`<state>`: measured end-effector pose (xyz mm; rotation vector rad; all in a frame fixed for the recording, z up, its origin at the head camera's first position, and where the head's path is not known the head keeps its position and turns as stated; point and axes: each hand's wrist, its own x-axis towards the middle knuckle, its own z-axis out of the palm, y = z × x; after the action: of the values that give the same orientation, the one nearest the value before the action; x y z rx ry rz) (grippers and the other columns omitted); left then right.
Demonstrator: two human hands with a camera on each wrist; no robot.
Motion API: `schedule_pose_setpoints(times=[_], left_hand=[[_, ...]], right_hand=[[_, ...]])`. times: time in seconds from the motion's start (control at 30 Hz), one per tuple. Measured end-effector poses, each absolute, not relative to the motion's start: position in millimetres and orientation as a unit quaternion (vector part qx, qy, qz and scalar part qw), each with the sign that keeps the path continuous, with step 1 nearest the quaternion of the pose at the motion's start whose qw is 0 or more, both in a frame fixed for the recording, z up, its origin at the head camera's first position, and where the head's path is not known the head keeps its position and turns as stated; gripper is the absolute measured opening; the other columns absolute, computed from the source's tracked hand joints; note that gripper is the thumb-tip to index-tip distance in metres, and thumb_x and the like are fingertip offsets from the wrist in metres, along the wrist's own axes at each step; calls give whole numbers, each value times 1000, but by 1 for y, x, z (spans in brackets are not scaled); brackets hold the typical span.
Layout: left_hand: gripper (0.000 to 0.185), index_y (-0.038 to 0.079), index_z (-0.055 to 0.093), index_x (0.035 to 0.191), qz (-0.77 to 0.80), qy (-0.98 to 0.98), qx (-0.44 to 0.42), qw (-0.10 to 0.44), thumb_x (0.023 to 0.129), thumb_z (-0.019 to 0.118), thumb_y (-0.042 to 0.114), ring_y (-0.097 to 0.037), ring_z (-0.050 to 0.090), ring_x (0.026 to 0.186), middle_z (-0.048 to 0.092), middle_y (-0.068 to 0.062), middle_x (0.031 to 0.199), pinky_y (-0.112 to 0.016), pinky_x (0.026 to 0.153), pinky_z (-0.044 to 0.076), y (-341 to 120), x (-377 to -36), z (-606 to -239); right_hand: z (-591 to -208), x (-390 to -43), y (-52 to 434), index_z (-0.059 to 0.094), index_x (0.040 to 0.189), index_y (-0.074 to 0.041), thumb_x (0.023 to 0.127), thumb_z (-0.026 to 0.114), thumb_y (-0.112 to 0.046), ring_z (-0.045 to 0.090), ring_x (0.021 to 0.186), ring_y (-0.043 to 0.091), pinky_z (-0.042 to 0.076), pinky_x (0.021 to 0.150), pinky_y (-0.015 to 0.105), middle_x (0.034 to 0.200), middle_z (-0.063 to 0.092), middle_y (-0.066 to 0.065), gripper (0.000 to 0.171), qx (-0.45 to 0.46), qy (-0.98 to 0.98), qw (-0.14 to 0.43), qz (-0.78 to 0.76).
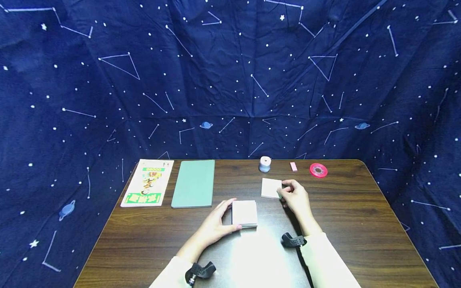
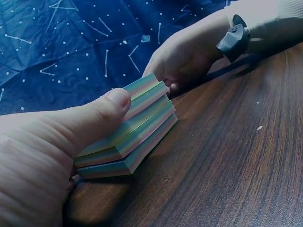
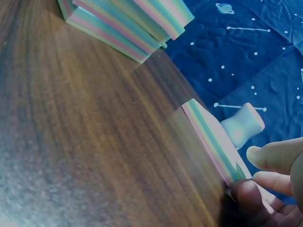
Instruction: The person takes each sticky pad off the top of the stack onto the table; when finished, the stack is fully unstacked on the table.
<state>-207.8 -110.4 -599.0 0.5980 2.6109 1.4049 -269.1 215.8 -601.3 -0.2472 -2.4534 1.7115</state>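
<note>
A thick pad of pastel-striped paper (image 1: 244, 213) (image 2: 128, 135) (image 3: 128, 23) lies on the wooden table (image 1: 360, 224). My left hand (image 1: 216, 226) holds its left side, thumb (image 2: 102, 109) pressed on the upper edge. A thinner stack split from it (image 1: 271, 188) (image 3: 215, 142) lies farther back on the right. My right hand (image 1: 295, 196) (image 3: 265, 184) pinches that stack at its right edge with fingertips and thumb; in the left wrist view the right hand (image 2: 184, 56) shows behind the pad.
Along the table's back edge lie a green-and-white booklet (image 1: 147, 183), a grey-green notebook (image 1: 193, 183), a small white roll (image 1: 265, 164) (image 3: 242, 125), a pink eraser (image 1: 293, 167) and a red tape roll (image 1: 318, 170). Starry blue cloth surrounds the table.
</note>
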Motion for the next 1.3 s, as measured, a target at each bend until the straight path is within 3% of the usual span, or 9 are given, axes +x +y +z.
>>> schedule_pose_setpoints(times=[0.1,0.33,0.43,0.67,0.83,1.07,1.3], left_hand=[[94,20,49,164,464,862,195,59,85,94,45,-23,53,149,61,0,154,-58,128,38,-110,-207,-599],[94,21,49,164,460,865,190,57,85,94,44,-25,52,150,60,-3,155,-60,128,37,-110,-206,-598],[94,21,50,164,460,866,190,56,85,94,45,-28,53,150,60,-5,155,-61,127,38,-110,-206,-599],[92,24,49,164,452,871,185,56,86,92,48,-37,46,157,55,-9,163,-66,128,34,-110,-207,-599],[92,27,48,165,453,873,168,70,86,91,51,-45,35,162,47,-13,171,-71,129,29,-111,-203,-597],[92,25,48,165,458,869,175,68,87,91,49,-41,43,159,50,-13,168,-69,128,32,-110,-203,-598],[92,24,48,164,465,862,191,60,87,91,49,-35,50,153,57,-7,160,-66,126,37,-110,-205,-598]], right_hand=[[-599,-268,217,72,124,1,97,78,-12,64,57,12,57,46,30,85,75,13,31,-80,-811,66,576],[-584,-262,223,71,121,-1,98,78,-17,61,53,15,52,43,29,73,66,-2,28,-91,-811,74,573],[-576,-260,224,70,121,0,99,78,-17,63,52,17,54,43,30,76,69,2,29,-83,-815,87,567],[-549,-255,212,73,117,-4,97,81,-19,59,68,6,47,61,21,90,73,13,27,-37,-855,121,503],[-534,-245,199,73,119,-3,98,80,-17,58,67,8,49,57,22,93,70,13,27,18,-848,75,524],[-530,-233,184,70,126,-6,95,84,-16,59,70,13,50,58,24,97,68,12,35,105,-846,-27,522],[-537,-227,170,67,132,-6,90,90,-20,61,74,10,50,69,24,106,68,15,49,200,-861,-57,464]])
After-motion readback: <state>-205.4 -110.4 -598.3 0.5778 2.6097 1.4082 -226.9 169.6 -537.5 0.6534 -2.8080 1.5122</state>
